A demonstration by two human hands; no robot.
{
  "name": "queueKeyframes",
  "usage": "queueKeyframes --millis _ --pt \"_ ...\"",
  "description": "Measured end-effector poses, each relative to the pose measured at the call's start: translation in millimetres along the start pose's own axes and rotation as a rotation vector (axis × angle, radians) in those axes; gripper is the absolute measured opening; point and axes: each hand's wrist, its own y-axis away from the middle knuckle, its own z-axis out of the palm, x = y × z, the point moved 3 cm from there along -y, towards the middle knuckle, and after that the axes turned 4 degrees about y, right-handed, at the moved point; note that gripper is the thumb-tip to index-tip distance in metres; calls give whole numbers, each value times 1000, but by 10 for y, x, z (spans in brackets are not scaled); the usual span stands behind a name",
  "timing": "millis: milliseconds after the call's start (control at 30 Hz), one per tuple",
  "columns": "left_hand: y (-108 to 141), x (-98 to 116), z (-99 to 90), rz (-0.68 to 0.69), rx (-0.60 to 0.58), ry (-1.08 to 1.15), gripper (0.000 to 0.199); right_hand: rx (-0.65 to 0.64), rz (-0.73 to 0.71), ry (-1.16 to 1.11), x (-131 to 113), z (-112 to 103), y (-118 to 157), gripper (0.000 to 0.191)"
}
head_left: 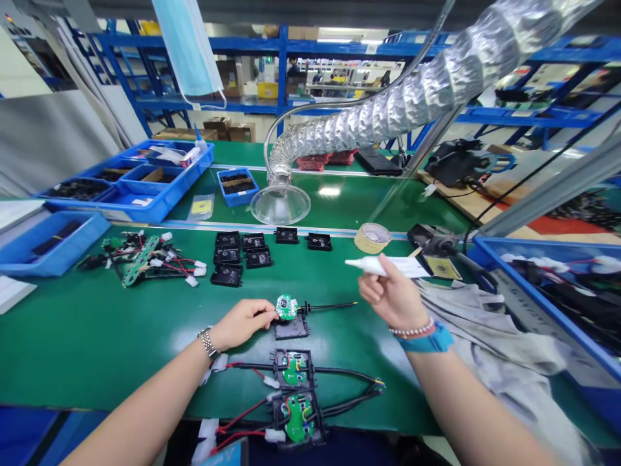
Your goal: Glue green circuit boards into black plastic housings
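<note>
Between the fingertips of my left hand (pixel 246 323) is the edge of a small green circuit board (pixel 287 307), tilted up over a black plastic housing (pixel 292 328). A black cable (pixel 332 305) runs right from the board. My right hand (pixel 391 294) is wrapped round a white glue tube (pixel 395 266), its pointed nozzle facing left. Nearer to me lie two black housings with green boards in them, an upper one (pixel 294 369) and a lower one (pixel 298 418), with cables and white connectors attached. Behind my left hand stand several black housing halves (pixel 226 274).
A wired board pile (pixel 145 260) lies left, near blue bins (pixel 160 200). A fume hood (pixel 280 206) on a foil duct hangs over the bench. On the right are a tape roll (pixel 372 239), grey cloth (pixel 485 323) and a large blue bin (pixel 548 310).
</note>
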Motion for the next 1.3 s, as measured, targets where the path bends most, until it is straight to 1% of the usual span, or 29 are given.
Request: queueKeyframes --millis 67,167,233,267,367,433,600,733,867,1133,1300 --pt "9 5 -1 -2 9 5 28 1 1 135 142 149 133 48" --pt "24 10 -2 -4 30 16 26 6 -43 553 316 249 282 51" --pt "30 15 -1 1 37 23 25 13 -149 816 369 258 347 51" --pt "32 19 1 4 38 27 25 15 -209 905 386 254 368 50" --pt "34 31 8 13 37 37 24 -6 -339 1041 442 227 384 45" --pt "34 38 13 18 33 42 24 -29 -384 1079 490 204 369 44" --pt "36 53 17 29 23 46 23 -75 -434 1122 573 145 332 51" --pt "36 56 9 35 26 35 24 -124 -459 1135 599 131 308 47" --pt "34 54 9 41 26 33 24 -126 -482 1138 606 134 287 44" --pt "40 57 3 35 25 31 24 -167 -478 1149 458 179 351 39" --pt "36 51 1 29 16 19 24 -173 -451 1067 368 270 379 39"
